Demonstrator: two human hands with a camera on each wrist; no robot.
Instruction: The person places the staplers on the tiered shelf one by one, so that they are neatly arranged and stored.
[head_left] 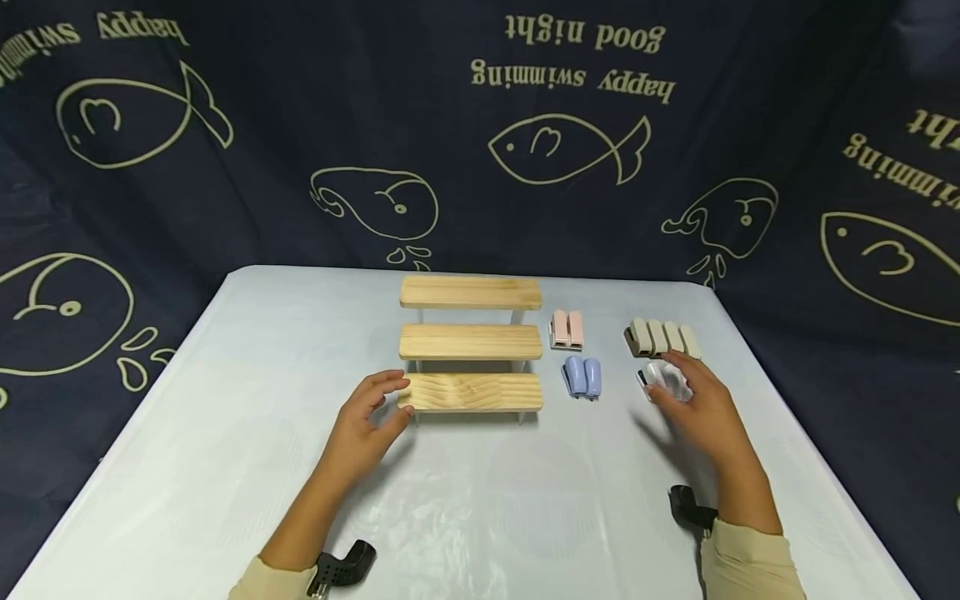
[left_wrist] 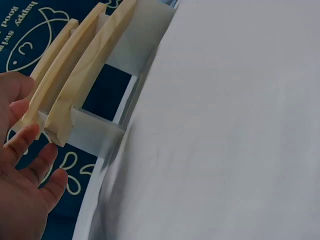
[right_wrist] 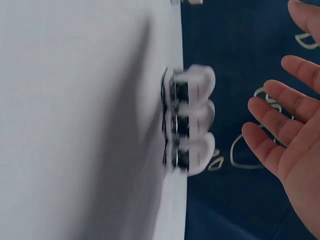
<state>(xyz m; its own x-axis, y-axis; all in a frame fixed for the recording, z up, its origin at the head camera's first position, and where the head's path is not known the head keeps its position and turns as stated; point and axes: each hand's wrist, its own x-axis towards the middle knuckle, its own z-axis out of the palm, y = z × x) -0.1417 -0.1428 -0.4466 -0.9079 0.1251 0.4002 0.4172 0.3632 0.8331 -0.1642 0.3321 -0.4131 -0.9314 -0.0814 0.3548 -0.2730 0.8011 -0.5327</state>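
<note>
A three-tier wooden step rack [head_left: 470, 392] with whitish, see-through supports stands mid-table. My left hand [head_left: 365, 429] is at the left end of its lowest tier, fingers spread and slightly bent; in the left wrist view the fingertips [left_wrist: 48, 151] lie close to the board ends, and contact is hard to tell. On the right, my right hand [head_left: 699, 408] hovers over white mini staplers [head_left: 663, 379], partly covering them. Three white staplers in a row show in the right wrist view, blurred, apart from the spread fingers [right_wrist: 267, 107] and with nothing gripped.
Two pink mini staplers [head_left: 567, 328] and two blue ones [head_left: 582, 377] lie just right of the rack. Several beige staplers [head_left: 662, 337] form a row behind the white ones. A dark printed curtain [head_left: 450, 100] hangs behind the white-covered table [head_left: 225, 433].
</note>
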